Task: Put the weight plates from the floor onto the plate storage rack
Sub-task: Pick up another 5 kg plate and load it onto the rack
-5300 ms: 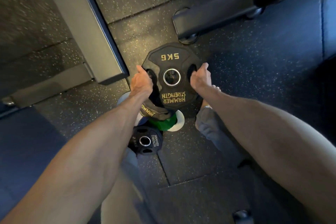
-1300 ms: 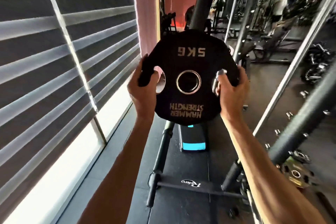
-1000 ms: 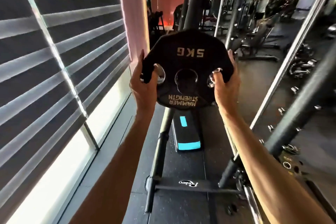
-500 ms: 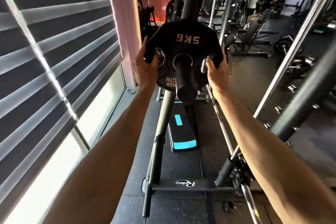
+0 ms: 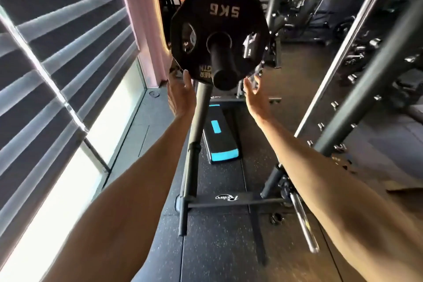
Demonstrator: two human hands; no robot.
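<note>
With the 5 kg plate (image 5: 219,14) threaded on the rack peg (image 5: 223,64), I hold left hand (image 5: 182,96) and right hand (image 5: 253,95) spread, empty, just beneath it; verify it sits fully home before lowering them.

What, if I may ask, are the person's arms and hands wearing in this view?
Nothing that shows. The left hand and the right hand are ungloved, and no ring can be made out, though the fingers are slightly blurred. The left forearm and the right forearm are bare down to the frame's lower edge, with no sleeve, watch or wristband in view.
</note>
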